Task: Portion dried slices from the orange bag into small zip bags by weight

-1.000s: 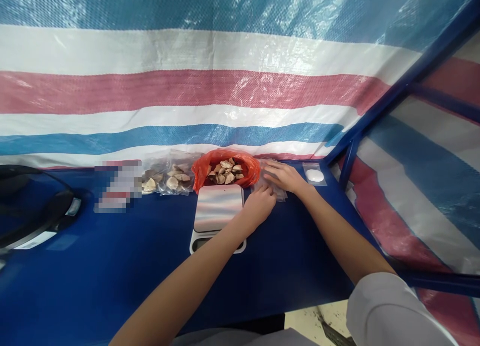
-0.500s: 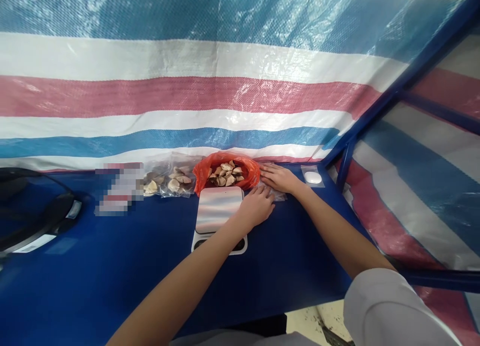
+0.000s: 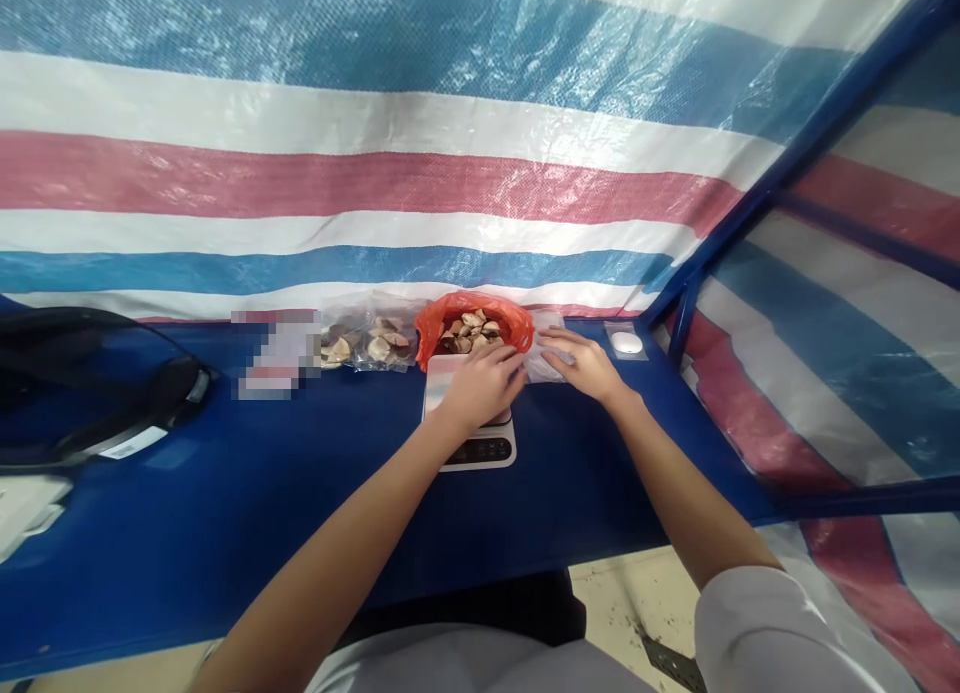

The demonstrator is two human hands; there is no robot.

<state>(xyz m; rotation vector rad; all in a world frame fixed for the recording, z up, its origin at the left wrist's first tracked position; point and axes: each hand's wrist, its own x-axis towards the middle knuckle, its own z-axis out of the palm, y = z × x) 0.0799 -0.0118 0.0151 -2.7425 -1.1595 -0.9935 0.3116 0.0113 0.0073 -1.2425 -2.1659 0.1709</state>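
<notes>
My left hand (image 3: 484, 385) is over the back of a white kitchen scale (image 3: 480, 453), its fingers stretched out at the front rim of an orange-red plastic bag (image 3: 429, 335). Inside that bag, rolled wide at the mouth, lie pale, brown-edged chunks (image 3: 471, 325) that look like dried mushroom pieces. To the right of it, my right hand (image 3: 586, 365) has its fingers spread at some flat clear plastic bags (image 3: 541, 366). Neither hand shows anything held. Part of the scale's plate is hidden under my left hand.
Two clear bags with similar chunks, one (image 3: 339, 345) beside the other (image 3: 388, 343), lie left of the red bag. A small bag with a white round item (image 3: 625, 342) is at the right. Black strapped gear (image 3: 135, 403) lies left. Striped sheeting (image 3: 375, 183) hangs behind the blue table (image 3: 300, 453).
My left hand has moved from the clear plastic bags leftward to the red bag's front rim. My right hand has drawn back slightly from the flat bags. The camera view has shifted.
</notes>
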